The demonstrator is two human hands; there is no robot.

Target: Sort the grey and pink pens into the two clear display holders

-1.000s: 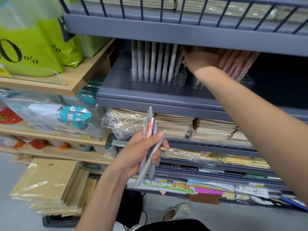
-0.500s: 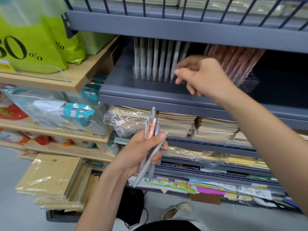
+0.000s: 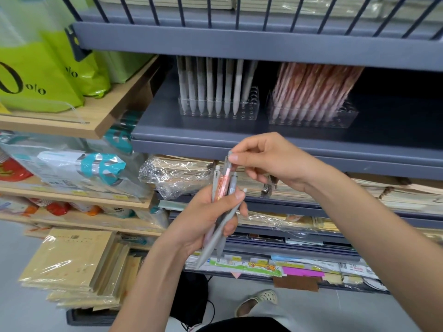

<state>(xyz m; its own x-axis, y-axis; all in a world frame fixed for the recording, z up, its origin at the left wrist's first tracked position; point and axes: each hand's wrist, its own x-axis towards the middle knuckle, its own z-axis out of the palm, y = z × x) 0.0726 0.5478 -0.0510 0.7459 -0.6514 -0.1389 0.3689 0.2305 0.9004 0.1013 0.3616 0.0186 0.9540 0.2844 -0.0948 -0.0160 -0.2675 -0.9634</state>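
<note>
My left hand (image 3: 206, 219) grips a bunch of pens (image 3: 221, 212), grey ones and a pink one (image 3: 224, 182), pointing up. My right hand (image 3: 271, 159) pinches the top end of the pink pen in that bunch. On the grey shelf behind stand two clear holders. The left holder (image 3: 249, 109) carries several grey pens (image 3: 208, 85) upright, with free holes at its right end. The right holder (image 3: 345, 118) is packed with pink pens (image 3: 314, 87) that lean to the right.
The grey shelf (image 3: 239, 140) sits under a low upper shelf with a wire rail (image 3: 239, 10). Wrapped notebooks (image 3: 177, 173) fill the shelves below. Green bags (image 3: 36, 75) stand on a wooden shelf at the left. Paper stacks (image 3: 72, 264) lie at the lower left.
My right hand has come down from the pink holder on the shelf to the bunch in my left hand and now pinches the pink pen's top. The left hand has stayed put.
</note>
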